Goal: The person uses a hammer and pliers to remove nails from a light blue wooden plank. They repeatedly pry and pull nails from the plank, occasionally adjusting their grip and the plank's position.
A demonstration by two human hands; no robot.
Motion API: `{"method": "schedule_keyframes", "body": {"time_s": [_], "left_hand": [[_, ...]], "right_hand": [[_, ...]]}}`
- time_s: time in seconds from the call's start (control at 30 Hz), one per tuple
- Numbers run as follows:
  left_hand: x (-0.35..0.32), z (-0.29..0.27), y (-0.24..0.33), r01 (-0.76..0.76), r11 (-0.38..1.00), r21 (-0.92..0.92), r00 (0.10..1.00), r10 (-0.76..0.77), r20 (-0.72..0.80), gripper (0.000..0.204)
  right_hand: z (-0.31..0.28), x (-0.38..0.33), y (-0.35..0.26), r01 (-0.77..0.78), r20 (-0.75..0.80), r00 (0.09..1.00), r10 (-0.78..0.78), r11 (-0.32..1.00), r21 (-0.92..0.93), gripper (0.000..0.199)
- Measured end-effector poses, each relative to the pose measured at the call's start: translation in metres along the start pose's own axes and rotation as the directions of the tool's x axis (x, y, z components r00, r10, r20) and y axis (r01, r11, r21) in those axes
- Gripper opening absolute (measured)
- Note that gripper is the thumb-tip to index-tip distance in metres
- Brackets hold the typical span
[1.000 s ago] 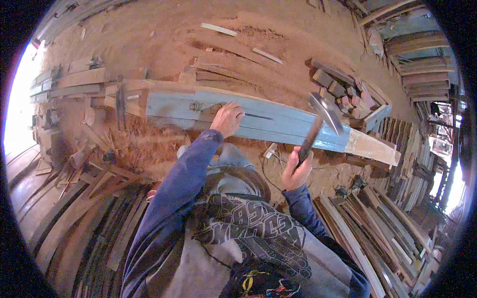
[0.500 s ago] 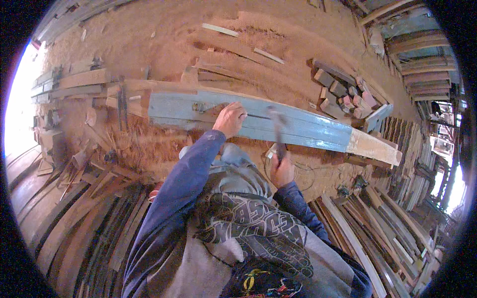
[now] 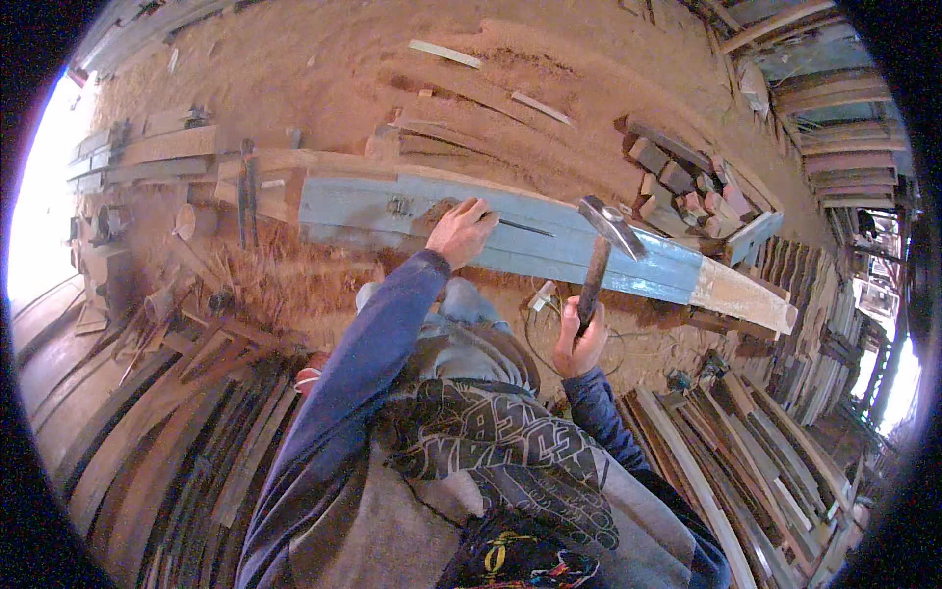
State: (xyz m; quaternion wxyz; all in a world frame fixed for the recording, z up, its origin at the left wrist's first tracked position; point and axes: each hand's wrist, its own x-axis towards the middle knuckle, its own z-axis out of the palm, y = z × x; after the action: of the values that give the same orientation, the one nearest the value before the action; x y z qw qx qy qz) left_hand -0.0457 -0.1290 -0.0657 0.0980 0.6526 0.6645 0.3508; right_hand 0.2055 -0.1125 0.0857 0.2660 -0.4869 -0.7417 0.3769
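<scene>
A long blue-painted wooden beam [image 3: 378,221] lies across in front of me. Over its middle, my left hand [image 3: 461,234] grips a thin dark metal rod [image 3: 528,229], which points right along the boards. Whether the rod's tip touches the wood I cannot tell. My right hand [image 3: 581,339] is closed round the handle of a hammer [image 3: 610,226]. The hammer's steel head is over the beam's right half, apart from the rod. Left of my left hand, a small metal fitting [image 3: 399,206] sits on the blue surface.
A pile of wood offcuts [image 3: 687,187] lies beyond the beam at the right. Stacked planks flank me, left [image 3: 186,442] and right [image 3: 731,442]. Loose strips [image 3: 444,53] rest on the sandy floor farther off. A cable [image 3: 535,344] runs near my right hand.
My right hand and the hammer have moved right, and the hammer's head has swung away from the rod. My left hand stays over about the same part of the beam.
</scene>
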Motion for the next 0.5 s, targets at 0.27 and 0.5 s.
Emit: {"method": "schedule_keyframes", "body": {"time_s": [0.27,0.5], "left_hand": [[-0.001,0.005,-0.005,-0.107,0.987,0.116,0.994,0.109,-0.015,0.024],[-0.006,0.011,-0.006,-0.012,0.987,0.160,0.995,-0.003,0.096,0.028]], "right_hand": [[0.018,-0.011,0.057,-0.117,0.307,0.868,0.391,0.761,-0.638,0.030],[0.022,-0.013,0.086,-0.110,0.244,0.934,0.261,0.860,-0.499,0.037]]}}
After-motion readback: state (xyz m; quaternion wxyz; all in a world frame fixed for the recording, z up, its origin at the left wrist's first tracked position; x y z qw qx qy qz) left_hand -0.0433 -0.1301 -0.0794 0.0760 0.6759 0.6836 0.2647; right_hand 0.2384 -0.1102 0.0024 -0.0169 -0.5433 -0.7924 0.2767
